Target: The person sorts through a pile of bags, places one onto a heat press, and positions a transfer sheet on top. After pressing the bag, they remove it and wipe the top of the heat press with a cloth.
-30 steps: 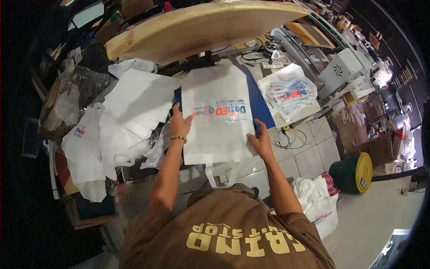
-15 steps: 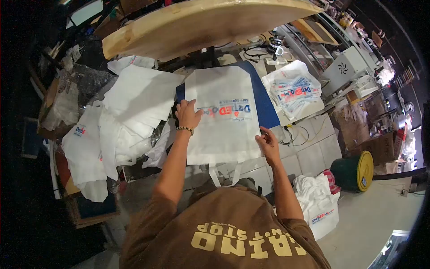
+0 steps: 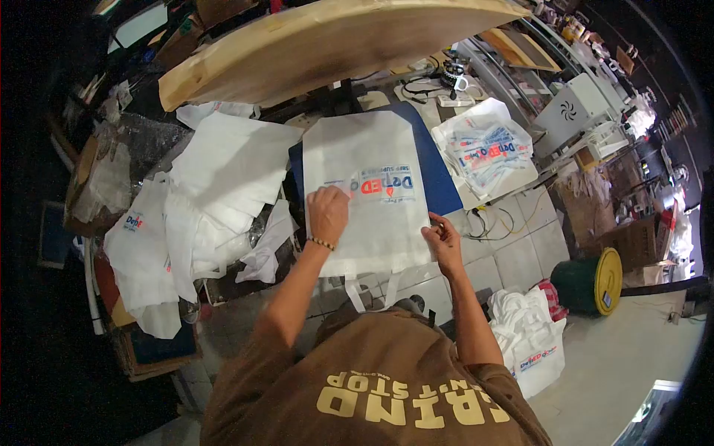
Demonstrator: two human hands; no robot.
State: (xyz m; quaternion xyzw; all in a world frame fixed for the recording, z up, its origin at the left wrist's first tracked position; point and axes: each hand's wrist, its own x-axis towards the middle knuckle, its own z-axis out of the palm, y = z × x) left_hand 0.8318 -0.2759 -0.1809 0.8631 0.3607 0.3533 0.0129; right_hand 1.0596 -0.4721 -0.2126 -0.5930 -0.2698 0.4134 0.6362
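Observation:
A white tote bag (image 3: pixel 364 141) lies flat on a blue board (image 3: pixel 431 163), its handles (image 3: pixel 372 286) hanging toward me over the near edge. Red and blue lettering (image 3: pixel 387 186) is printed across its middle. My left hand (image 3: pixel 328 215) rests over the left end of that print with its fingers curled in; whatever is under the fingertips is hidden. At the bag's lower right edge, my right hand (image 3: pixel 444 244) pinches the fabric between thumb and fingers.
To the left lies a heap of white bags (image 3: pixel 223 163). Printed sheets (image 3: pixel 483 145) are piled at right on a white bag. More bags (image 3: pixel 528 338) sit low at right, near a green drum (image 3: pixel 587 282). A large padded panel (image 3: pixel 335 52) overhangs the back.
My left hand has moved right and toward me, from the bag's left edge onto the print, and its fingers have curled in. My right hand stays at the right edge.

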